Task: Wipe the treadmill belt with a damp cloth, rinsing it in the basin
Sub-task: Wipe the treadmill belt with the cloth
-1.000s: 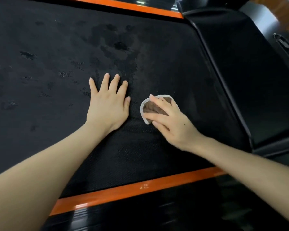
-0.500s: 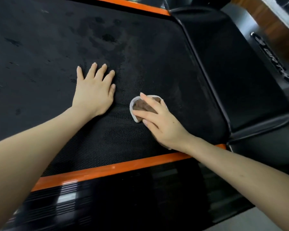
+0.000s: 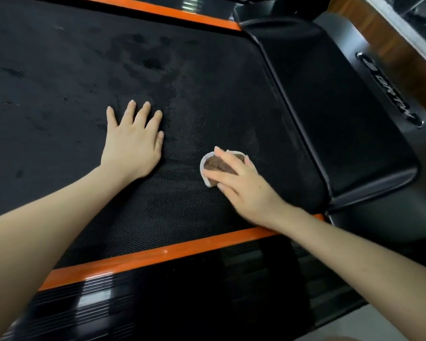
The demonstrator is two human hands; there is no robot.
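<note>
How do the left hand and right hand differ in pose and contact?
The left hand lies flat on the belt, fingers spread, touching nothing else; the right hand presses a cloth under straight fingers. The left hand is farther from the end cover than the right hand. Both are palm down.

Your left forearm (image 3: 47, 217), entering from 8 o'clock, is bare from the frame edge right down to the wrist, and your right forearm (image 3: 354, 262), entering from 4 o'clock, is bare along its whole visible length too. Your left hand (image 3: 133, 146) is uncovered, its fingers (image 3: 129, 114) slim, ending in short, rounded nails that catch a little light. Your right hand (image 3: 244, 188) is likewise uncovered and shows slightly blurred, its nails short like the others; a tiny dark spot sits on its back
</note>
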